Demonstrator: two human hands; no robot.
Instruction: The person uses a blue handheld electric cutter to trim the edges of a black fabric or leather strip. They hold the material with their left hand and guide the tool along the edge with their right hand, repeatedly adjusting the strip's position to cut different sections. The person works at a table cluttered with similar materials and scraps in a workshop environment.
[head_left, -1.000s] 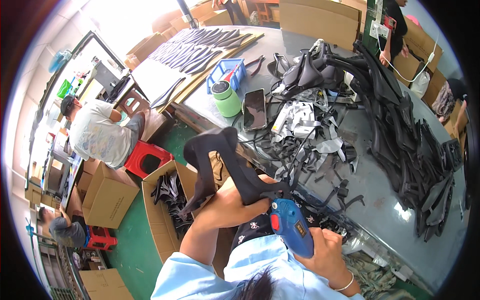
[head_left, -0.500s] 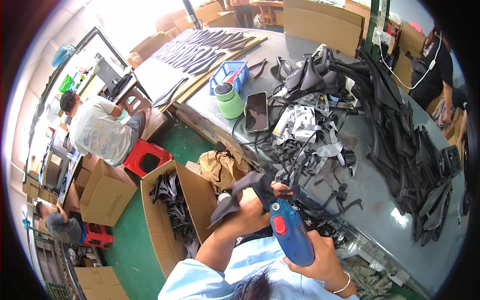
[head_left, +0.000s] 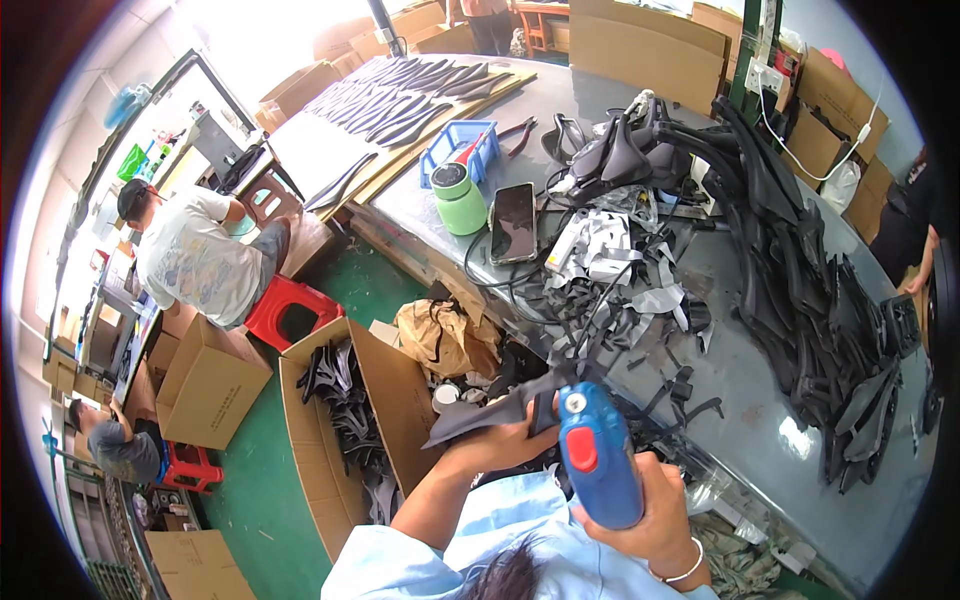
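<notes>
Gripping a blue tool (head_left: 608,478), the right hand (head_left: 655,515) is curled.

Wearer's hands (head_left: 505,446), two; one blue handheld tool (head_left: 604,470); one held black part (head_left: 472,421); on bench (head_left: 745,410), one phone (head_left: 514,225), one green container (head_left: 459,207), one blue basket (head_left: 488,160), one pair of pliers (head_left: 521,140); red stools (head_left: 325,303), two; seated people (head_left: 200,250), two; piled black parts (head_left: 795,340), too many to count.

Blue tool (head_left: 606,470) beside black piece (head_left: 482,413)
</notes>
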